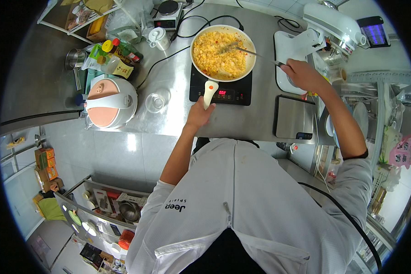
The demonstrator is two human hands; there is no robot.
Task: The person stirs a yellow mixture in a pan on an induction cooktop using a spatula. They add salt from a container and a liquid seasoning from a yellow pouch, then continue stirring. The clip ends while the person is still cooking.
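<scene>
A cream-coloured frying pan [252,65] sits on a black induction cooktop [222,87], whose red display is lit. Yellow fried rice [209,51] with small red bits fills much of the pan. My left hand [199,114] grips the end of the pan's cream handle [210,91], which points towards me. Off to the right of the pan, my right hand [303,73] is closed around the dark handle of a metal spatula [257,54]. The spatula's slim shaft crosses the pan rim, and its head, somewhat blurred, rests in or just over the rice.
Left on the steel worktop [171,120] are an empty glass [157,101], a white-and-pink rice cooker [111,102], sauce bottles [120,56] and a lidded white jug [159,38]. Black cables [209,22] run behind the pan. A kitchen scale [294,116] and a stand mixer [325,27] stand at right.
</scene>
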